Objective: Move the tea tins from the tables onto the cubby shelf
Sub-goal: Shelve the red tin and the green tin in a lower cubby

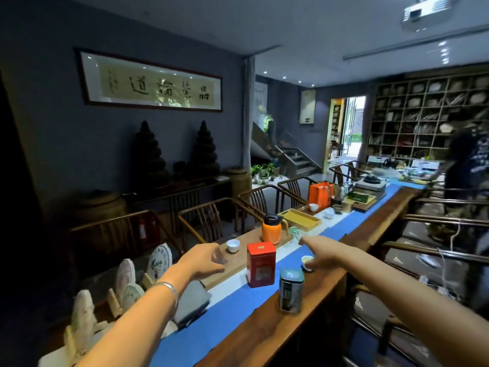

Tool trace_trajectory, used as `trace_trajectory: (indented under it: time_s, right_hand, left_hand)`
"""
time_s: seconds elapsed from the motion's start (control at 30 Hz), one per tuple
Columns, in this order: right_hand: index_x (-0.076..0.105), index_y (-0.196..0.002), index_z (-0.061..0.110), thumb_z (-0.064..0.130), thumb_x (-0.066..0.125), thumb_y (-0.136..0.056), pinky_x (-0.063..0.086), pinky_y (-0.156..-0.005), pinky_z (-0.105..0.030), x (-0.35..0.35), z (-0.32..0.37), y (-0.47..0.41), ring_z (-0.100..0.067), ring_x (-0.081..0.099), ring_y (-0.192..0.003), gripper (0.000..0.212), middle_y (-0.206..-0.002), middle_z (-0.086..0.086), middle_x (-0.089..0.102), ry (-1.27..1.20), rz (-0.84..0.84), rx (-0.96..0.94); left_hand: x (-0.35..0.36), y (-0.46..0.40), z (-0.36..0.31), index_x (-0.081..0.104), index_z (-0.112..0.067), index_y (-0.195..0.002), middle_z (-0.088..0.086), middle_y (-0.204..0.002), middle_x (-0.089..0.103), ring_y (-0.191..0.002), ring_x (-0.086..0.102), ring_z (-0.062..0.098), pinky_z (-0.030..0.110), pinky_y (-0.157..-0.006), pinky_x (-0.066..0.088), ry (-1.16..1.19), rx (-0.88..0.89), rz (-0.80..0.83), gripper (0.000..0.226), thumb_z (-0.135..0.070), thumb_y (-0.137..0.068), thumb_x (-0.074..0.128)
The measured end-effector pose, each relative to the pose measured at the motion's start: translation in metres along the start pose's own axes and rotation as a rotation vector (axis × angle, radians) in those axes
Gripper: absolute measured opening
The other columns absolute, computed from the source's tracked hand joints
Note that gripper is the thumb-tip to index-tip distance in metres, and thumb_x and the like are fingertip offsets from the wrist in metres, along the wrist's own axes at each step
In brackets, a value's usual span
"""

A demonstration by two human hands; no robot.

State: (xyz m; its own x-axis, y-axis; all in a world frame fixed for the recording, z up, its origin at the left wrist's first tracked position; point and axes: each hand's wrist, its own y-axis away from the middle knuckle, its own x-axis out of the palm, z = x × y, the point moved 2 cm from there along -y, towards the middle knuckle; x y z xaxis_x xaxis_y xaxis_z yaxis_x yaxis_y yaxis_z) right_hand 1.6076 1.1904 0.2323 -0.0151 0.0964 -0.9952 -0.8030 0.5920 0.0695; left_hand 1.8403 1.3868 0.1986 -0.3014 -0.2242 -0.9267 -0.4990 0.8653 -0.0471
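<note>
Long wooden table [312, 308]; blue runner [230, 313] lengthwise; red tin [261, 264], teal tin [290, 290], orange flask [271, 229] upright.

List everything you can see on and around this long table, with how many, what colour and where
Red tea tin: one, red, upright between the two hands.
Grey-blue tea tin: one, near table edge, nearest the camera.
Orange flask: one, orange with black lid, behind the red tin.
White cups: three, one by the left hand, two farther along by the orange bag.
Filled cup: one, under the right hand.
Yellow tray: one, past the flask.
Orange bag: one, mid-table.
Blue runner: one, along the table.
Tea cakes: several, pale, left end.
Wooden chairs: several, both sides.
Cubby shelf: one, dark, far right wall.
Left hand: reaching, loosely curled.
Right hand: reaching, finger extended.
</note>
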Motion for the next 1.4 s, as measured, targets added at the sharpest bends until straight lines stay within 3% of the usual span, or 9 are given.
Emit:
trace_trajectory:
  time_s: [0.33,0.47,0.6,0.8,0.97,1.03,1.13,1.27,1.4]
  right_hand:
    - [0.035,-0.137,0.014,0.033,0.061,-0.085,0.045,-0.095,-0.036,0.073,-0.041,-0.141,-0.027,0.051,-0.119,0.062,-0.132,-0.012,0.051,-0.054,0.105,0.077]
    - [0.036,-0.137,0.011,0.034,0.060,-0.083,0.044,-0.097,-0.035,0.111,-0.062,-0.192,-0.027,0.051,-0.120,0.063,-0.128,-0.010,0.052,-0.098,0.185,0.136]
    - [0.040,-0.127,0.012,0.043,0.061,-0.079,0.045,-0.091,-0.035,0.155,-0.089,-0.225,-0.029,0.053,-0.112,0.061,-0.125,-0.014,0.053,-0.103,0.255,0.209]
    - [0.024,-0.141,0.012,0.050,0.070,-0.066,0.044,-0.098,-0.035,0.214,-0.123,-0.260,-0.029,0.050,-0.118,0.096,-0.129,-0.013,0.047,-0.146,0.335,0.298]
    - [0.013,-0.148,0.015,0.052,0.075,-0.064,0.044,-0.099,-0.037,0.242,-0.141,-0.284,-0.029,0.045,-0.122,0.110,-0.133,-0.013,0.041,-0.109,0.336,0.275]
    - [0.012,-0.149,0.017,0.052,0.075,-0.063,0.044,-0.100,-0.036,0.249,-0.146,-0.290,-0.028,0.044,-0.123,0.113,-0.134,-0.011,0.040,-0.108,0.342,0.242]
    - [0.018,-0.146,0.015,0.048,0.074,-0.064,0.044,-0.096,-0.033,0.260,-0.149,-0.298,-0.026,0.045,-0.119,0.105,-0.130,-0.009,0.043,-0.114,0.357,0.162]
    - [0.035,-0.121,0.017,0.046,0.076,-0.059,0.040,-0.073,-0.028,0.272,-0.152,-0.301,-0.021,0.051,-0.099,0.080,-0.112,-0.004,0.046,-0.188,0.324,0.099]
    - [0.037,-0.104,0.020,0.044,0.074,-0.056,0.046,-0.072,-0.034,0.275,-0.156,-0.303,-0.021,0.052,-0.090,0.065,-0.103,-0.002,0.046,-0.278,0.264,0.081]
  left_hand:
    - [0.045,-0.163,0.053,0.059,-0.019,-0.118,0.001,-0.114,0.064,-0.107,0.058,0.019,0.031,-0.089,0.046,-0.039,0.001,0.095,0.043,-0.035,-0.080,0.070]
    - [0.079,-0.232,0.080,0.058,-0.021,-0.118,-0.001,-0.114,0.064,-0.096,0.057,0.014,0.027,-0.083,0.047,-0.008,-0.007,0.198,0.047,-0.037,-0.076,0.071]
    - [0.117,-0.292,0.102,0.054,-0.021,-0.122,0.000,-0.117,0.062,-0.101,0.057,0.016,0.031,-0.086,0.049,0.001,-0.025,0.257,0.057,-0.040,-0.071,0.072]
    - [0.184,-0.355,0.111,0.040,-0.015,-0.135,0.005,-0.136,0.051,-0.119,0.051,0.021,0.029,-0.089,0.044,0.055,-0.010,0.338,0.076,-0.041,-0.070,0.071]
    - [0.216,-0.393,0.096,0.032,-0.026,-0.101,-0.008,-0.101,0.044,-0.103,0.052,0.020,0.025,-0.067,0.034,0.151,0.045,0.269,0.062,-0.042,-0.064,0.079]
    - [0.224,-0.409,0.085,0.034,-0.019,-0.108,0.002,-0.106,0.044,-0.107,0.050,0.027,0.035,-0.075,0.040,0.113,0.049,0.249,0.071,-0.044,-0.060,0.081]
    - [0.234,-0.429,0.070,0.025,-0.016,-0.139,0.011,-0.126,0.044,-0.118,0.043,0.031,0.044,-0.096,0.040,0.056,0.093,0.248,0.104,-0.047,-0.056,0.081]
    - [0.252,-0.436,0.058,0.030,-0.019,-0.135,0.009,-0.130,0.044,-0.118,0.040,0.029,0.039,-0.097,0.036,-0.079,0.142,0.303,0.093,-0.046,-0.061,0.079]
    - [0.258,-0.435,0.056,0.024,-0.020,-0.138,0.007,-0.132,0.041,-0.120,0.036,0.029,0.041,-0.097,0.035,-0.116,0.086,0.279,0.097,-0.046,-0.062,0.079]
